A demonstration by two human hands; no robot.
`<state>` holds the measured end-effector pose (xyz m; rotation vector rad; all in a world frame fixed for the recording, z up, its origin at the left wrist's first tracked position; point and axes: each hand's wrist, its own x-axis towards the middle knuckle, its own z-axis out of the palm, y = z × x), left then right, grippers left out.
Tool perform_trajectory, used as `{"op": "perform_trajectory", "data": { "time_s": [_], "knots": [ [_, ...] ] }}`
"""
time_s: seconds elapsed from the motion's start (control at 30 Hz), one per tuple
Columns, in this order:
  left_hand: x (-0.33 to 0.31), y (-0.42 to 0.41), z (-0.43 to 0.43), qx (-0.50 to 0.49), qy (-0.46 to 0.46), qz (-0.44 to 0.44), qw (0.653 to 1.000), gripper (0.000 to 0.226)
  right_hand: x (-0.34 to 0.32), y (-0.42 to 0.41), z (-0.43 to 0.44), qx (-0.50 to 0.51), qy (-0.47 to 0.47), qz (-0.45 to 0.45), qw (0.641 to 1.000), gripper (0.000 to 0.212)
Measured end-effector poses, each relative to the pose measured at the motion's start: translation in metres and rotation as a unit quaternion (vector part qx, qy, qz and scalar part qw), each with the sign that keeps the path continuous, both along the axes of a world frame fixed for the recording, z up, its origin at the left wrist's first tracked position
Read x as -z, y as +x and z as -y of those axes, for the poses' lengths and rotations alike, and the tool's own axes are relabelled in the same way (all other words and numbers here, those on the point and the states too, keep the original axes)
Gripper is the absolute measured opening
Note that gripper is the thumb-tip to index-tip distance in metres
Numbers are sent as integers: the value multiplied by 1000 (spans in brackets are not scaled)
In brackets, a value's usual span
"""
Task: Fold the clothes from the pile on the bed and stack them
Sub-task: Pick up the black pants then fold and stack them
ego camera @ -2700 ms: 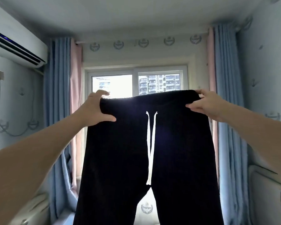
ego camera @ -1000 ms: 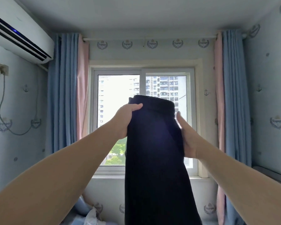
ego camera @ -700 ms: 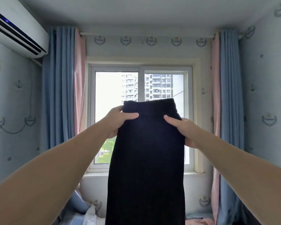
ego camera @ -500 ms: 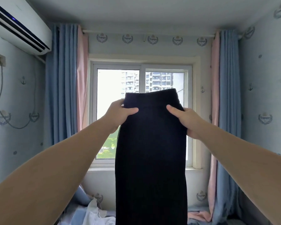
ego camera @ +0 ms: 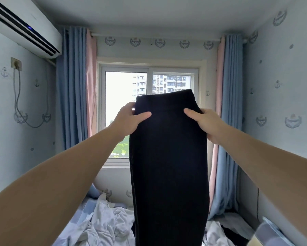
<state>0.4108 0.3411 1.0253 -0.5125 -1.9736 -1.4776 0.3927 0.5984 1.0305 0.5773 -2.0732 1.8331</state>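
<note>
small bedroom, pale blue wallpaper dotted with anchors and crests. high on the left wall a white air conditioner [ego camera: 25, 27], under it a socket [ego camera: 16, 63] with a grey cable [ego camera: 18, 96] looping down. next, the left curtains [ego camera: 73, 86], blue and pink, pulled aside; then a bright window [ego camera: 124, 96] in the far wall with tower blocks outside; then the right curtains [ego camera: 230, 86] in the same two colours. low down, a bed [ego camera: 73, 226] in a pale blue sheet, strewn with a rumpled pile of white clothes [ego camera: 106, 221] left of centre and some dark clothing [ego camera: 230, 231] toward the right; in the lower right corner something pale and blurred, not identifiable. both bare arms stretched forward and up. left hand [ego camera: 129, 119] clamped on the left edge of the black trousers [ego camera: 168, 157] just below the waistband, thumb laid across the near face, fingers hidden behind the cloth. right hand [ego camera: 205, 123] pinching the right edge at about the same height, thumb in front, fingers out of sight behind. trousers folded lengthwise into one narrow panel, waistband uppermost and standing clear above both hands, fabric flat between the two grips, the rest hanging straight down in front of the window and over the bed, lower end cut off by the bottom of the view.
</note>
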Motion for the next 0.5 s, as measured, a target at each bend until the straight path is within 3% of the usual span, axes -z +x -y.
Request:
{"op": "perform_trajectory", "data": {
  "time_s": [0.27,0.5],
  "knots": [
    [-9,73,-40,13,-8,-7,1000,31,-9,81,-45,25,-3,-20,999,41],
    [7,60,-47,30,-10,16,999,22,5,69,-54,37,-4,-2,999,41]
  ]
}}
